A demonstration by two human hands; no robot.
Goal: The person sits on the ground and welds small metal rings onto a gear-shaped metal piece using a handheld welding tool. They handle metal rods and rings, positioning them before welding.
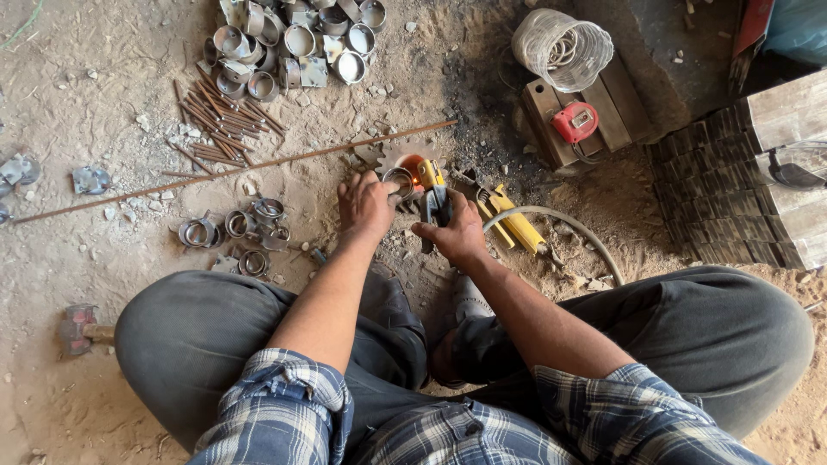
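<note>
Metal ring [399,181] is pinned down by the left hand [365,205], welding torch [433,194] gripped in the right hand [454,232]; mid-weld, steady aim needed next.

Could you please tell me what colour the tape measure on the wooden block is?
The tape measure is red, seen best in the head view.

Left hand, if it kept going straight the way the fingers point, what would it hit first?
The left hand points up and slightly right, its fingertips already at the small metal ring. Beyond that lies the gear-shaped plate, then the long thin rod. Depth is hard to judge.
</note>
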